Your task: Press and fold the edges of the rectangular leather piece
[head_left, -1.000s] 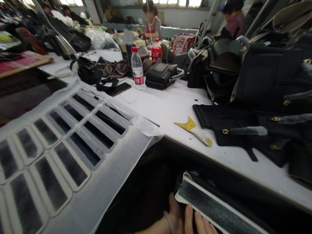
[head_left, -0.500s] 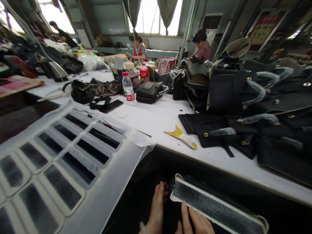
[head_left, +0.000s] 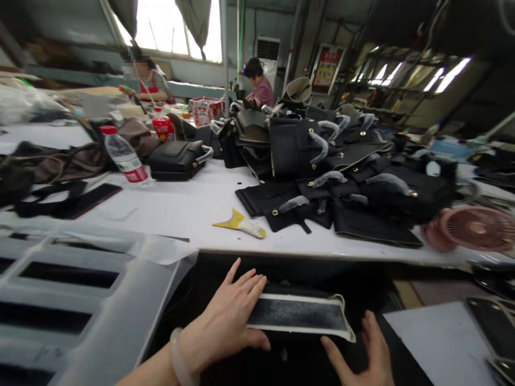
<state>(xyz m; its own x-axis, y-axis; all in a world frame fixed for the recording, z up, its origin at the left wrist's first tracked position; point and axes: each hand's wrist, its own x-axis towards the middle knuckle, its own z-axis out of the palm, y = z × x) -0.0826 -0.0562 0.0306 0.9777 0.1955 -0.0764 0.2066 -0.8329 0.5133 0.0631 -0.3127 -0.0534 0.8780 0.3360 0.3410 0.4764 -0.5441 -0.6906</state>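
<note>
Black strip piece with the pale border sits below the table edge, right between both hands. Left hand lies flat and spread over its left end, fingers loose, looks like it's pinning it down so it won't slide. Right hand is open just off the right corner, gripping nothing. Up past the hands on the white table: a yellow scraper and stacked black handbags.
</note>
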